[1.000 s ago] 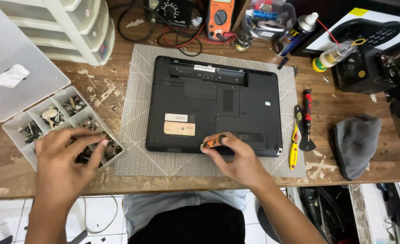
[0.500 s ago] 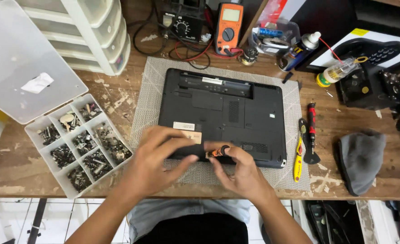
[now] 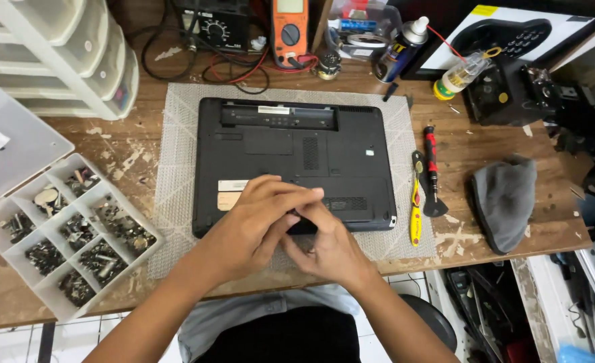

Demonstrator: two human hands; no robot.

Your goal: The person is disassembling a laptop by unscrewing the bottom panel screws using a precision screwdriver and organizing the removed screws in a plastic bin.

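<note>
The left hand point(image 3: 257, 222) now overlaps the right hand point(image 3: 334, 252) — grips unclear — on the upturned black laptop point(image 3: 297, 158), lying left-right, pale labels point(image 3: 230, 195) near its front edge.

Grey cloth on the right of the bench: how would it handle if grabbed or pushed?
The grey cloth lies slumped in soft folds, so probably floppy and light. Pushed, it would likely bunch up on the rough wooden bench rather than slide. Nothing suggests it could roll or break.
</note>
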